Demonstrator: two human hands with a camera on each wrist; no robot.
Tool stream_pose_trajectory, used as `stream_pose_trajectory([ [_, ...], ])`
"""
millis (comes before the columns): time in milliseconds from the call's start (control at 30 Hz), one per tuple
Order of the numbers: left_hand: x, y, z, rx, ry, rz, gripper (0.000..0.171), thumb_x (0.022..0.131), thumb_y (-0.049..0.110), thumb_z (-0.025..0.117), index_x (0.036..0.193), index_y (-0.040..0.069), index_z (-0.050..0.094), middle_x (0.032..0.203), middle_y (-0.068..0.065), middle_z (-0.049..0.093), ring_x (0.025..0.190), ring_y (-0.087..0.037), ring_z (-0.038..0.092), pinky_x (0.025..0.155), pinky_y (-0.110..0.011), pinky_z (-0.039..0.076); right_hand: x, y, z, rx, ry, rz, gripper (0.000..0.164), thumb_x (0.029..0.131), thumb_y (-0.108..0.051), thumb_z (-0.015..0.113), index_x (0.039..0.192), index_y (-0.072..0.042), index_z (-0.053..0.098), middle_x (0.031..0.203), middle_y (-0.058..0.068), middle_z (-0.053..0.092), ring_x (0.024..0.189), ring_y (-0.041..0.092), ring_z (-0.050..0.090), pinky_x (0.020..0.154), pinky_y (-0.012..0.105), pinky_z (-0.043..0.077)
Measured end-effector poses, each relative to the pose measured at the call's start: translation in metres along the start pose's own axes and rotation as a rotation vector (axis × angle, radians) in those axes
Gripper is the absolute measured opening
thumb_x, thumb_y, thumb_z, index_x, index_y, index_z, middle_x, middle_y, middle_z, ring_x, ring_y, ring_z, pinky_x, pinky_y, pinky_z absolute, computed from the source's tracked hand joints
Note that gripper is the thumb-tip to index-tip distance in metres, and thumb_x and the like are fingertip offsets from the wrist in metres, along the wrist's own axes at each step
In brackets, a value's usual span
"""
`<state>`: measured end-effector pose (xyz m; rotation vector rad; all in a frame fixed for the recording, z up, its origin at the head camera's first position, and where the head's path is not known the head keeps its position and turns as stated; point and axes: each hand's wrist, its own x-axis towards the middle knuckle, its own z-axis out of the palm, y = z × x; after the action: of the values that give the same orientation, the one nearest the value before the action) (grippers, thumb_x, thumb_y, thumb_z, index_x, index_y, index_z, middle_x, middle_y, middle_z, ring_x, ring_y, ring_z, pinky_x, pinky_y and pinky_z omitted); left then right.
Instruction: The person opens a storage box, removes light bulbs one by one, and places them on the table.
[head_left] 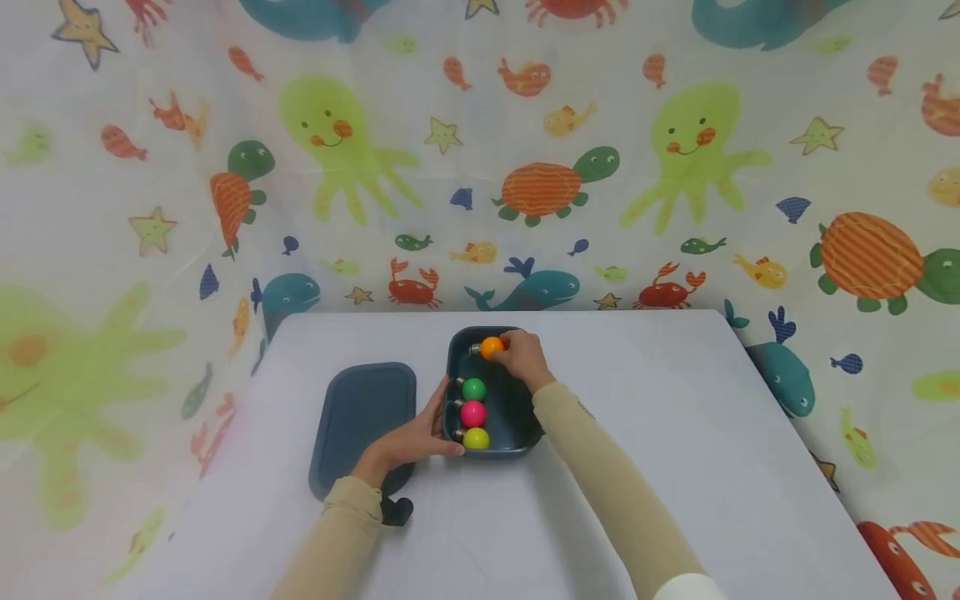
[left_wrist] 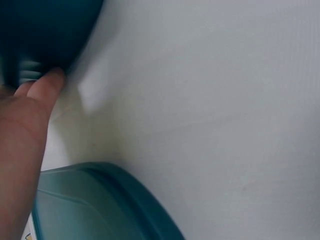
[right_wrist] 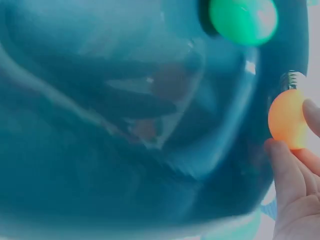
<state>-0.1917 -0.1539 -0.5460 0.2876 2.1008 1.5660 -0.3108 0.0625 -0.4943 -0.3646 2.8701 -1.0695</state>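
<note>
White table [head_left: 675, 458]; left wrist [head_left: 369, 468] overlaps lid [head_left: 367, 417]; left hand [head_left: 418, 437] grips tub [head_left: 517, 412], right hand [head_left: 525, 358] pinches orange bulb [head_left: 491, 347].

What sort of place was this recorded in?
Probably a staged recording corner, perhaps indoors: a sheet printed with sea animals surrounds a white-topped table, where a dark container holds coloured bulbs.
</note>
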Motion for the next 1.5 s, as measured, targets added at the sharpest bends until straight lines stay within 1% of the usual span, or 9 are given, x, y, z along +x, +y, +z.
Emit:
stream_pose_trajectory([
  [133, 0.001, -0.001, 0.0, 0.01, -0.008, 0.005, 0.119, 0.082, 0.027, 0.079, 0.155, 0.032, -0.015, 0.164, 0.0, -0.008, 0.15, -0.025, 0.004, 0.117, -0.051, 0.015, 0.001, 0.004, -0.02, 0.009, 0.008, 0.013, 0.034, 0.09, -0.021, 0.073, 0.115, 0.001, 0.069, 0.106, 0.014, 0.068, 0.092, 0.029, 0.057, 0.093, 0.039, 0.051],
  [267, 0.001, -0.001, 0.0, 0.018, -0.005, 0.008, 0.12, 0.082, 0.025, 0.079, 0.155, 0.03, -0.016, 0.164, -0.001, -0.008, 0.15, -0.026, 0.003, 0.117, -0.05, 0.017, 0.002, 0.014, -0.041, 0.011, 0.029, 0.052, 0.04, 0.091, -0.024, 0.071, 0.122, 0.001, 0.065, 0.115, 0.016, 0.067, 0.098, 0.031, 0.058, 0.096, 0.041, 0.05],
  [500, 0.003, -0.001, 0.0, 0.006, -0.013, 0.01, 0.119, 0.083, 0.023, 0.078, 0.155, 0.028, -0.016, 0.164, -0.001, -0.008, 0.15, -0.025, 0.001, 0.117, -0.049, 0.017, 0.0, 0.046, -0.073, 0.018, 0.057, 0.122, 0.043, 0.094, -0.024, 0.067, 0.128, 0.002, 0.061, 0.12, 0.019, 0.063, 0.104, 0.034, 0.055, 0.098, 0.045, 0.047],
  [600, 0.003, -0.001, 0.0, 0.004, -0.015, 0.013, 0.119, 0.083, 0.023, 0.078, 0.155, 0.028, -0.016, 0.164, -0.001, -0.009, 0.15, -0.024, 0.0, 0.117, -0.05, 0.017, -0.004, 0.06, -0.083, 0.04, 0.052, 0.157, 0.044, 0.094, -0.023, 0.066, 0.129, 0.003, 0.059, 0.122, 0.02, 0.062, 0.106, 0.035, 0.053, 0.1, 0.045, 0.046],
  [833, 0.001, -0.001, 0.003, 0.013, -0.009, 0.016, 0.119, 0.083, 0.024, 0.078, 0.155, 0.027, -0.016, 0.164, -0.002, -0.009, 0.15, -0.024, 0.0, 0.117, -0.051, 0.016, -0.015, 0.097, -0.103, 0.022, 0.009, 0.21, 0.048, 0.096, -0.02, 0.063, 0.135, 0.007, 0.053, 0.129, 0.024, 0.057, 0.112, 0.037, 0.049, 0.105, 0.047, 0.042],
  [1067, 0.001, -0.003, 0.005, 0.017, -0.01, 0.023, 0.118, 0.083, 0.025, 0.078, 0.155, 0.027, -0.016, 0.164, -0.003, -0.006, 0.149, -0.025, 0.003, 0.117, -0.05, 0.02, -0.027, 0.129, -0.113, -0.034, -0.036, 0.256, 0.045, 0.096, -0.017, 0.063, 0.132, 0.009, 0.054, 0.127, 0.026, 0.056, 0.111, 0.038, 0.048, 0.105, 0.048, 0.041],
  [1167, 0.002, -0.003, 0.003, 0.027, -0.008, 0.02, 0.118, 0.083, 0.026, 0.078, 0.155, 0.028, -0.015, 0.164, -0.002, -0.006, 0.149, -0.025, 0.003, 0.116, -0.05, 0.021, -0.03, 0.138, -0.114, -0.03, -0.06, 0.287, 0.044, 0.097, -0.016, 0.063, 0.132, 0.01, 0.054, 0.127, 0.027, 0.056, 0.111, 0.039, 0.048, 0.105, 0.049, 0.041],
  [1333, 0.002, -0.002, 0.002, 0.039, -0.006, 0.013, 0.118, 0.083, 0.026, 0.078, 0.155, 0.027, -0.015, 0.164, -0.002, -0.006, 0.149, -0.025, 0.003, 0.116, -0.051, 0.02, -0.037, 0.149, -0.114, -0.023, -0.096, 0.305, 0.044, 0.096, -0.013, 0.063, 0.131, 0.011, 0.054, 0.128, 0.028, 0.056, 0.112, 0.039, 0.048, 0.105, 0.05, 0.041],
  [1500, 0.003, -0.002, 0.001, 0.048, -0.003, 0.01, 0.118, 0.083, 0.026, 0.078, 0.156, 0.027, -0.015, 0.164, -0.002, -0.007, 0.149, -0.025, 0.001, 0.116, -0.052, 0.019, -0.038, 0.154, -0.112, -0.033, -0.116, 0.298, 0.044, 0.096, -0.013, 0.062, 0.131, 0.011, 0.053, 0.129, 0.028, 0.055, 0.112, 0.039, 0.049, 0.105, 0.051, 0.04],
])
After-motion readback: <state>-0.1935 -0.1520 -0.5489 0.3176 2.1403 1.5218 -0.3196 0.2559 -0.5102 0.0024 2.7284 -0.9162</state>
